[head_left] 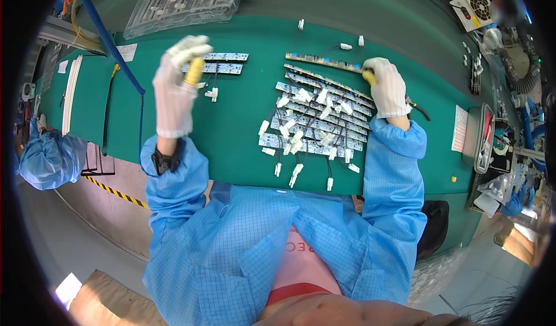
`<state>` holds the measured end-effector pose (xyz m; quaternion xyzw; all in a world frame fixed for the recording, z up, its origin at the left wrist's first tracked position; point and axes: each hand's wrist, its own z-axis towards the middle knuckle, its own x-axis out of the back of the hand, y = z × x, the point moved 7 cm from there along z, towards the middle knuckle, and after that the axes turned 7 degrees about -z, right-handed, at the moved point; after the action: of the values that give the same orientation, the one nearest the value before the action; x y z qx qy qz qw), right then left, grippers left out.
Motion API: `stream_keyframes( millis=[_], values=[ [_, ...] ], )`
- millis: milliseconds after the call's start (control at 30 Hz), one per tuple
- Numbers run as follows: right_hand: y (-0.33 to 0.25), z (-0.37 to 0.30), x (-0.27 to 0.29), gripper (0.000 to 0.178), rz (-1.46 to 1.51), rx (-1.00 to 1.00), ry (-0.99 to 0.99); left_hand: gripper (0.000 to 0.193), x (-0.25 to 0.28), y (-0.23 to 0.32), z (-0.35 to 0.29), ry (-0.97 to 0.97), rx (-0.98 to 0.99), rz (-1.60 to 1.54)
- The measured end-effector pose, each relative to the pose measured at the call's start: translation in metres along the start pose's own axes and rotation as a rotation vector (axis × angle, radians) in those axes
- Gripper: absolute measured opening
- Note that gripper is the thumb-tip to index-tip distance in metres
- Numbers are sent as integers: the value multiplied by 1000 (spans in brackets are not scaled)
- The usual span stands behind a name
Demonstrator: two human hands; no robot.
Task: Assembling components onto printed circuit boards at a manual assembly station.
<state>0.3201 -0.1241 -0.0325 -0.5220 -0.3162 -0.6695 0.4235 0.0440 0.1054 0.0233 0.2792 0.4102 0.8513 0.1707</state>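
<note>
My right hand (387,87), in a white glove with a yellow thumb cover, is closed on the right end of a narrow circuit board strip (324,62). That strip lies at a slant above a stack of similar strips (313,146), which carry dark wires and white connectors. My left hand (176,85), gloved alike, is raised beside two short board strips (227,57) at the left. Its yellow-covered thumb stands apart from its fingers, and nothing shows between them. A white connector (212,94) hangs on a wire below those two strips.
A clear plastic tray (185,7) of white connectors stands at the far left. Loose connectors (346,46) lie behind the boards. A blue coiled cord (110,42) hangs at the left. Pliers (420,108) lie right of my right wrist; a metal box (479,137) sits farther right.
</note>
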Motion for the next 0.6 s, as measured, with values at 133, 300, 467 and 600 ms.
stream_keyframes(
  millis=[133,300,467,600],
  values=[
    [20,-9,30,16,1156,-520,190,29,-28,25,-11,-160,4,1],
    [-27,-30,97,21,1113,-274,-79,97,-48,30,-23,-136,331,-785],
    [-46,-43,82,38,1139,-233,-111,69,-65,58,-44,-343,414,-1003],
    [-41,-44,71,46,1389,-325,-58,48,-53,42,-39,-202,270,-484]
  ],
)
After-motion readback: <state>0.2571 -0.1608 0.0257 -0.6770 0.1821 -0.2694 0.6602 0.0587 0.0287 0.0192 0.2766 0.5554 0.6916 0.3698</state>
